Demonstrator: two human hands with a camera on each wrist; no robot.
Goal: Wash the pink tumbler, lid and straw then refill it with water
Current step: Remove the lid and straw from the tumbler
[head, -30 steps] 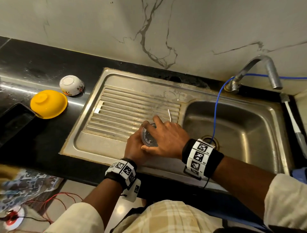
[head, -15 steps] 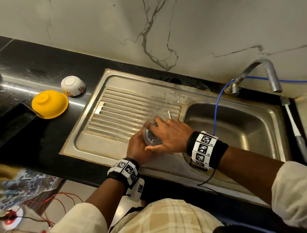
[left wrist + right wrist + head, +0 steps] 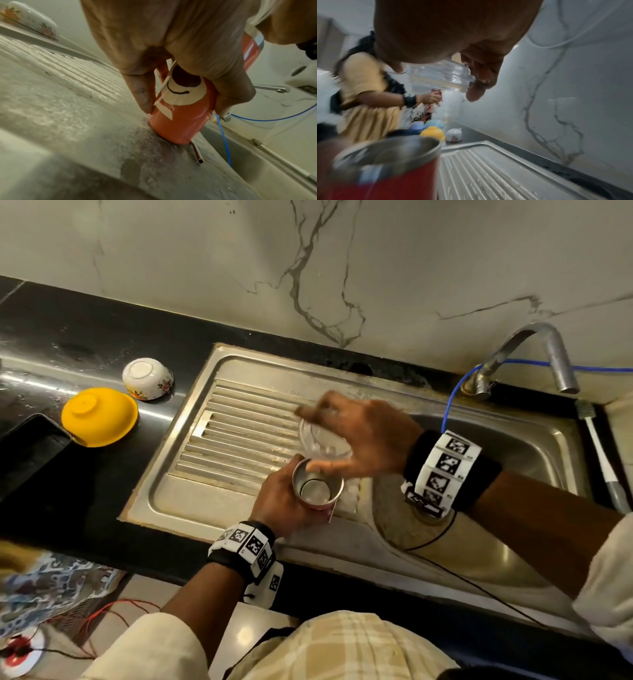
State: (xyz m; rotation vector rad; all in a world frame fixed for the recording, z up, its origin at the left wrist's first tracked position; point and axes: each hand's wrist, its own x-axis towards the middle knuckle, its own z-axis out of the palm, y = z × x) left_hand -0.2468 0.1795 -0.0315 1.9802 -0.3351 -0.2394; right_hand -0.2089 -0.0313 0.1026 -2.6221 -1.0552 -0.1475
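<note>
Both hands busy: left hand (image 3: 279, 501) wraps the pink tumbler (image 3: 180, 115), standing open-mouthed on the steel drainboard (image 3: 219, 440) beside the sink basin (image 3: 534, 470). Right hand (image 3: 363, 436) pinches the clear lid (image 3: 323, 441) by its rim just above the tumbler; blurred. Metal straw (image 3: 197, 153), probably, lies at the tumbler's base.

Pink tumbler (image 3: 181, 121) with a cream smile sticker; clear lid (image 3: 322, 441); yellow bowl (image 3: 99, 416) at nine o'clock beside a white floral bowl (image 3: 148, 378); black worktop (image 3: 68, 344).
</note>
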